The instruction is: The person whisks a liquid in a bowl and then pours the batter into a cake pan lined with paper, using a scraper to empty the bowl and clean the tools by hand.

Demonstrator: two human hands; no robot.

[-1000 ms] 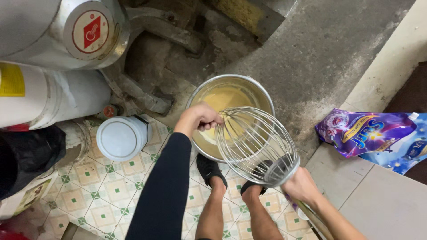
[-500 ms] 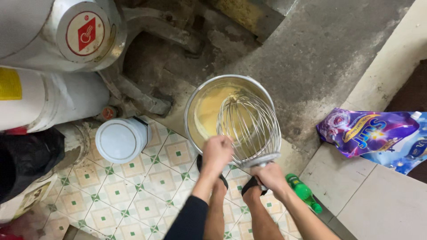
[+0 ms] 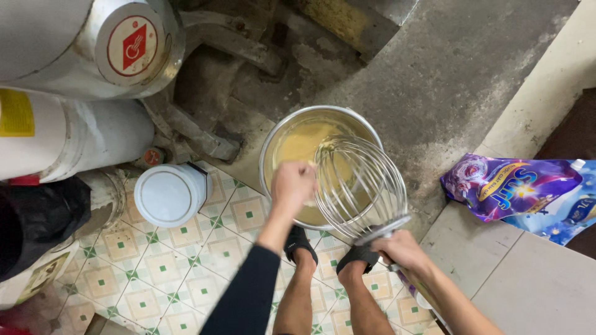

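Yellow batter fills the round silver metal bowl (image 3: 273,139), which sits on the grey concrete floor (image 3: 447,80) just past my feet. My right hand (image 3: 403,250) is closed tight around the base of the big silver wire whisk (image 3: 360,186), which tilts over the bowl. My left hand (image 3: 293,184) hangs above the bowl's near rim with its fingers curled in, beside the wires. A white round plastic tub (image 3: 169,193) stands on the green patterned tiles (image 3: 186,279).

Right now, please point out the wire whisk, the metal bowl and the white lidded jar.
wire whisk (image 3: 363,186), head view, on its wire cage.
metal bowl (image 3: 323,111), head view, on its far rim.
white lidded jar (image 3: 166,195), head view, on its lid.
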